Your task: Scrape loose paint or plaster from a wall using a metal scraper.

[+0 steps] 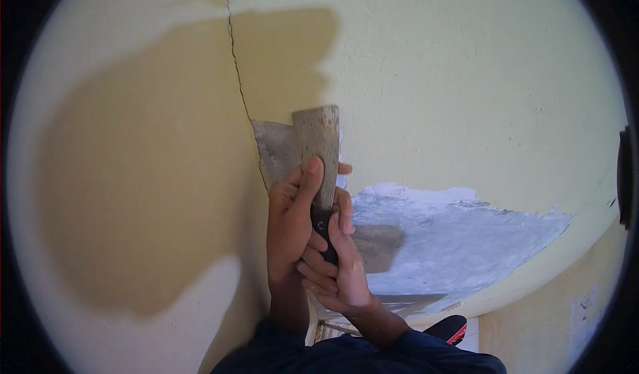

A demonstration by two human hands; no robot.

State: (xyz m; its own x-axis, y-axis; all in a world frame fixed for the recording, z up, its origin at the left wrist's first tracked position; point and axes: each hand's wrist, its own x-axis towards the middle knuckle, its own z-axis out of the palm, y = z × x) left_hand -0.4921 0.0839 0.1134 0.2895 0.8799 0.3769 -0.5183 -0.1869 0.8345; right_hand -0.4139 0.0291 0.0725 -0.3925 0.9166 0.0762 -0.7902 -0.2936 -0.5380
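Note:
A putty knife (318,134) with a worn, stained metal blade and a black riveted handle stands upright before me, blade end up. My right hand (347,259) grips its handle, fingers wrapped around it. My left hand (294,219) holds the blade's lower part, its thumb lying on the face and its fingers behind. Beyond the blade is the pale yellow-green wall (449,99), with a grey bare patch (275,147) showing to the left of the blade. A thin crack (235,59) runs down the wall to the edge of that patch.
A broad grey-blue patch (449,249) with ragged whitish upper edges spreads over the wall at lower right. Shadows fall across the wall. A dark shoe with red trim (452,328) shows on the floor at the bottom. A dark object (624,179) stands at the right rim.

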